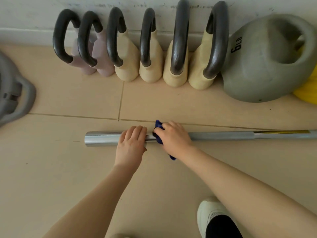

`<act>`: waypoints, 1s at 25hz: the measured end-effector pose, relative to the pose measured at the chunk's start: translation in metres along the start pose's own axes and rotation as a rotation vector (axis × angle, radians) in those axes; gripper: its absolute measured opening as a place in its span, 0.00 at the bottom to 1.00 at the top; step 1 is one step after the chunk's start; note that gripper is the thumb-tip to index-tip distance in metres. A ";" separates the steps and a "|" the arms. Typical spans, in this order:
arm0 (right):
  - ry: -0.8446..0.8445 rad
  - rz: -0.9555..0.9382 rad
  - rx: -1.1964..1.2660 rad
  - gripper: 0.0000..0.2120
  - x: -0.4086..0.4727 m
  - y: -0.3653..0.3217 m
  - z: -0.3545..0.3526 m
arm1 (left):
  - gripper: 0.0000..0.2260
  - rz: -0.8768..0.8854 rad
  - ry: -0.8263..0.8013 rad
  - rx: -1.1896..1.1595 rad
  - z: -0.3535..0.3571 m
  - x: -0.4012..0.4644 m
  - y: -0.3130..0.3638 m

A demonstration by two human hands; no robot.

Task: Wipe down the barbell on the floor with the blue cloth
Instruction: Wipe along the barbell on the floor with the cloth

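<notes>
Left hand: the left hand [132, 143] lies palm-down over the barbell [221, 135], fingers curled over its thick chrome sleeve.
Right hand: the right hand [173, 138], just beside the left, clamps the cloth [158, 127] onto the bar, fingers wrapped round both.
Barbell: one, lying on the floor [68, 169], running left to right.
Cloth: one, blue, bunched under the right hand, ends sticking out above and below.
Kettlebells: six dark-handled weights [151, 47] in a row by the wall [34, 12]; one grey kettlebell [264, 66] marked 6 LB on their right.
Shoe: one white shoe [209, 213] at lower right.
</notes>
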State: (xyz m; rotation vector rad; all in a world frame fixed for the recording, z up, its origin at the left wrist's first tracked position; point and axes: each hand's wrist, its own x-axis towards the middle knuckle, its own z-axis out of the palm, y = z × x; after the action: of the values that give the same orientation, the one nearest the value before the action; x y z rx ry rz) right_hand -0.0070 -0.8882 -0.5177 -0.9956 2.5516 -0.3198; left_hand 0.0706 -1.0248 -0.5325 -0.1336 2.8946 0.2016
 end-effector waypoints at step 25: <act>0.342 0.258 -0.385 0.09 0.002 0.052 0.014 | 0.16 -0.030 0.195 -0.090 -0.002 0.022 0.000</act>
State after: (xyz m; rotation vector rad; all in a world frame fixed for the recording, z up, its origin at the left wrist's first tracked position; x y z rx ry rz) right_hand -0.0341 -0.8529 -0.5487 -0.7687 3.0924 0.0892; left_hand 0.0493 -1.0271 -0.5362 -0.2244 3.0754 0.3313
